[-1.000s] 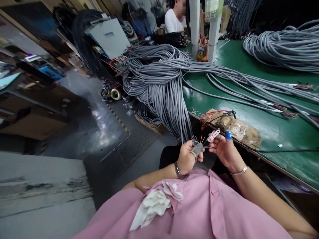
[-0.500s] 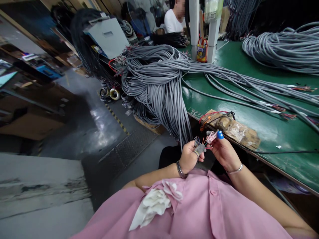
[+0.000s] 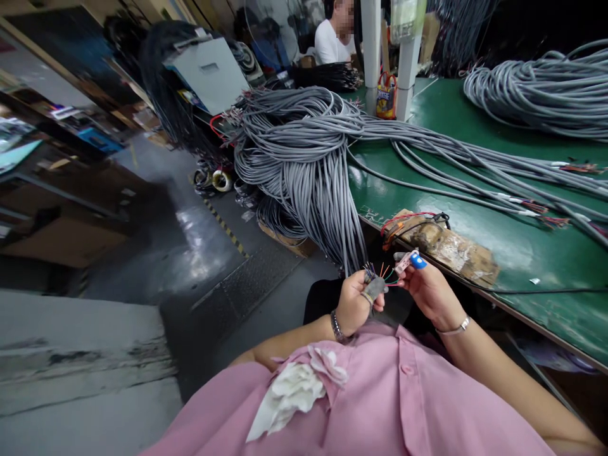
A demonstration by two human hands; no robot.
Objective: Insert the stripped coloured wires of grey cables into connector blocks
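My left hand (image 3: 352, 303), a grey cover on its thumb, is closed around the fanned-out end of a cable. The thin coloured wires (image 3: 384, 272), orange, green, red and dark, stick out above its fingers. Just to the right, my right hand (image 3: 431, 292) pinches a small pink plastic tool (image 3: 403, 262) that looks like a clip; a blue cover sits on that thumb. A red and a green wire stretch from the left hand's bundle to the right fingertips. Whether the tool grips them I cannot tell. Both hands are in front of the bench's near edge.
Grey cables (image 3: 304, 139) lie heaped over the left end of the green bench (image 3: 503, 253), their stripped ends to the right. A taped wooden block (image 3: 456, 253) with cords lies at the near edge. Another coil (image 3: 536, 95) is at back right. A person (image 3: 332, 39) sits behind.
My hands have drawn slightly apart, the left one tilting a little to the left. The pink tool has turned in my right fingers, and the red and green wires now show stretched between the hands.
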